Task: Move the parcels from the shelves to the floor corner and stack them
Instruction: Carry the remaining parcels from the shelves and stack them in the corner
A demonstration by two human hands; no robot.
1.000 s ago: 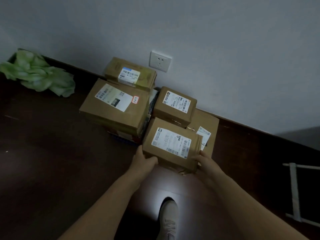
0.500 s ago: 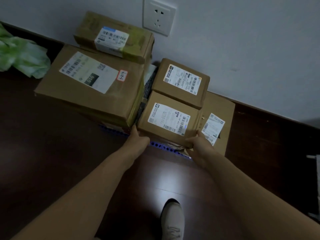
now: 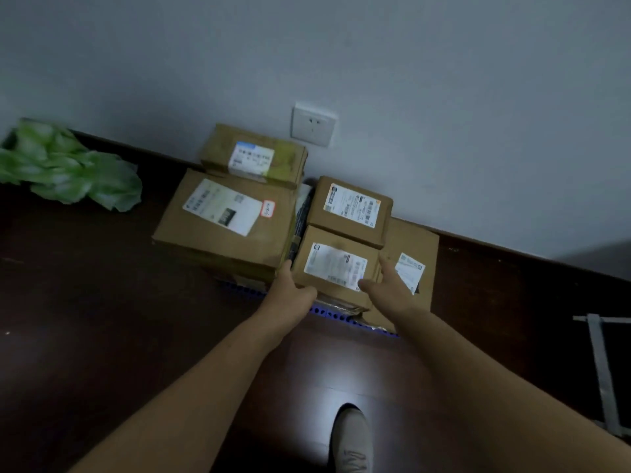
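Several cardboard parcels sit stacked against the wall on the dark floor. The front small parcel (image 3: 336, 264) with a white label lies on a flat wide parcel (image 3: 415, 240). Behind it sits another small parcel (image 3: 351, 208). To the left is a large parcel (image 3: 225, 221) with a smaller one (image 3: 254, 155) on top. My left hand (image 3: 292, 293) still touches the front parcel's left near corner, thumb along its front edge. My right hand (image 3: 389, 285) hovers just off the parcel's right side, fingers spread and straight.
A wall socket (image 3: 313, 124) is above the pile. A green bag (image 3: 68, 169) lies on the floor at left. A white frame (image 3: 604, 370) stands at the right edge. My shoe (image 3: 351, 438) is on the floor below the parcels.
The front parcel has been set down on the pile. My right hand has let go and opened, lifting off the parcel's right side. The view has pulled back.
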